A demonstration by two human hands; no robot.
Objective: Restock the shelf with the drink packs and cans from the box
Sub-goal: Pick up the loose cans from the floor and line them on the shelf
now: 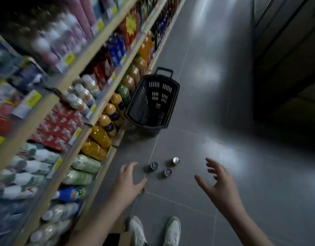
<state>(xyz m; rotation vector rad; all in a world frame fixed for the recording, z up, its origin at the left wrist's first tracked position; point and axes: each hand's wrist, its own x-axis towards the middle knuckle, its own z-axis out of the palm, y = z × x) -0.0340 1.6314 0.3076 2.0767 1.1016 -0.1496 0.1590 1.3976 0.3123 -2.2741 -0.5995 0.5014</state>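
Note:
Three dark cans stand upright on the grey floor tiles: one (154, 166) at the left, one (167, 172) nearest me, one (176, 160) at the right. A fourth can (142, 191) peeks out from under my left hand. My left hand (128, 181) hovers just left of the cans with fingers spread, holding nothing. To the right of the cans my right hand (217, 181) reaches forward, fingers loosely spread and empty. The drink shelf (92, 119) runs along the left, packed with bottles and red packs. A corner of a cardboard box (124, 237) shows by my feet.
A black plastic shopping basket (153, 102) stands on the floor against the shelf, beyond the cans. My white shoes (172, 231) are at the bottom edge. Open grey tiled aisle floor (215, 86) stretches to the right; a dark fixture (286, 68) lines the far right.

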